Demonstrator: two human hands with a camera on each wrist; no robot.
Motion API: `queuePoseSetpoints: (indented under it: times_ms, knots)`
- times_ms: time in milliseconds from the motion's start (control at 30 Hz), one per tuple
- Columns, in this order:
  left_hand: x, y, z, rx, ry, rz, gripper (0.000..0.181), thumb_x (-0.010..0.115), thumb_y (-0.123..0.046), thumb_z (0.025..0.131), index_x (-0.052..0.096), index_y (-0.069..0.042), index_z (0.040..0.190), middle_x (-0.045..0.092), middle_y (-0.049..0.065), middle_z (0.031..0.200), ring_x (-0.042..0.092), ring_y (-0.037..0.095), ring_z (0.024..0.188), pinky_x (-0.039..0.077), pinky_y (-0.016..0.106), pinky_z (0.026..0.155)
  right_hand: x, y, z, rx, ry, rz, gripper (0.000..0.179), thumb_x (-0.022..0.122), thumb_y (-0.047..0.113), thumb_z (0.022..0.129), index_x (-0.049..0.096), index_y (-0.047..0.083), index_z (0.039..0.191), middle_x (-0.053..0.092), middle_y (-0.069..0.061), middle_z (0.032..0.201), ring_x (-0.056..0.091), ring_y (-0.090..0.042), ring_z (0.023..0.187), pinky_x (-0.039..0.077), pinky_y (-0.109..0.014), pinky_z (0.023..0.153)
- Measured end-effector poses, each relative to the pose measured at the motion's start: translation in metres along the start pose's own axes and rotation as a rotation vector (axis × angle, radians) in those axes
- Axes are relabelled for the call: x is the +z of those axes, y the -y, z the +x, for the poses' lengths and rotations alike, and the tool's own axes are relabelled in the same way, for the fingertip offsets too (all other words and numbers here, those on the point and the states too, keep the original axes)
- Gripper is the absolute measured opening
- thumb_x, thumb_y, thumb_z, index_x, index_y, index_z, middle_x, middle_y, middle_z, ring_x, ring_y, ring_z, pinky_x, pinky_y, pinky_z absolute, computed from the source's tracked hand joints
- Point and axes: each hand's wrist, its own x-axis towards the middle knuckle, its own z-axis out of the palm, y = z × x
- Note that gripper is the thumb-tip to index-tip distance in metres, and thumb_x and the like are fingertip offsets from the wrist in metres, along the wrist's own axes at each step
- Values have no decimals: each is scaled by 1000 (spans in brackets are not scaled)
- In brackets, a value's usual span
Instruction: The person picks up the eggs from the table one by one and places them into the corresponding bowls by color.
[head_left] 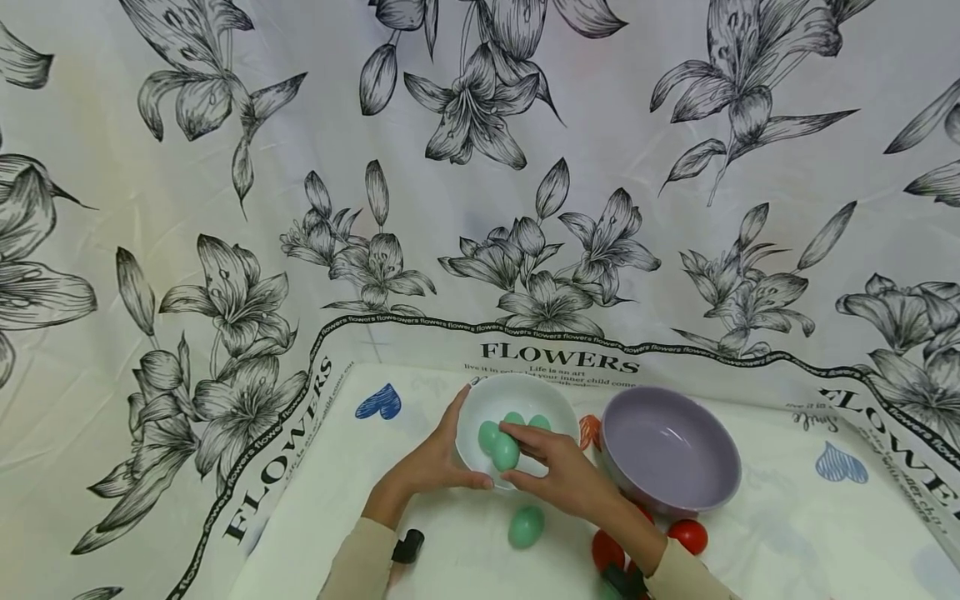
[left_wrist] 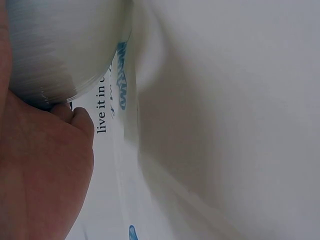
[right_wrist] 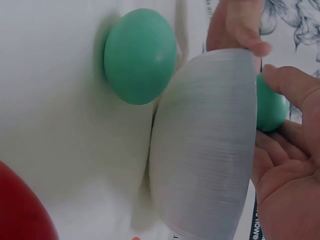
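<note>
While L hand (head_left: 429, 458) grips white bowl (head_left: 525, 394) nr tabletop's (head_left: 450, 546) far edge, prob. steadying it, R hand (head_left: 567, 475) pinches green egg (head_left: 506, 454).

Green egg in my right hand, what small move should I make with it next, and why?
I'd probably lower the green egg slightly and release it inside the white bowl. Your right hand pinches it above the bowl's near side, your left hand holds the bowl, and other green eggs lie inside.

Purple bowl (head_left: 670, 442) glossy; white bowl (right_wrist: 205, 145) fine-ridged; green egg (head_left: 506, 454) smooth.
</note>
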Motion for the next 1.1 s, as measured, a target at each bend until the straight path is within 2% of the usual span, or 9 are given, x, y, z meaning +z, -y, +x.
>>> queuePoseSetpoints:
  times_ms: [100, 300, 567, 867, 1100]
  knots:
    - [0, 0, 0, -9, 0, 0, 146, 101, -45, 69, -8, -48, 166, 16, -1, 175, 34, 28, 153, 37, 60, 120, 2, -4, 3, -2, 22, -2, 69, 84, 19, 93, 54, 9, 154, 56, -9, 155, 63, -23, 133, 53, -35, 107]
    - [1, -1, -1, -13, 11, 2, 148, 101, -44, 68, -9, -43, 168, 14, 0, 176, 34, 29, 153, 38, 58, 119, 3, -12, 5, 6, 83, -28, 69, 83, 19, 95, 52, 3, 155, 57, -15, 154, 62, -26, 134, 52, -37, 109]
    - [0, -2, 0, -18, -3, 7, 148, 102, -42, 67, -8, -46, 167, 14, -2, 175, 34, 29, 153, 37, 59, 120, 2, -16, 13, -17, 111, -116, 67, 84, 21, 94, 55, 5, 153, 61, -14, 150, 65, -26, 129, 54, -35, 105]
    - [2, 0, -3, -30, -2, -4, 147, 102, -40, 68, -8, -47, 166, 14, -5, 175, 35, 26, 152, 37, 54, 119, 3, -19, 17, 22, 162, -189, 67, 83, 29, 95, 57, 3, 151, 62, -8, 149, 65, -25, 130, 54, -35, 106]
    - [1, 2, 0, -3, -3, -9, 147, 102, -40, 69, -8, -45, 167, 14, -2, 175, 36, 28, 152, 39, 57, 119, 0, -12, 22, 67, 189, -231, 63, 84, 29, 94, 61, 4, 148, 68, -5, 141, 68, -22, 125, 56, -36, 104]
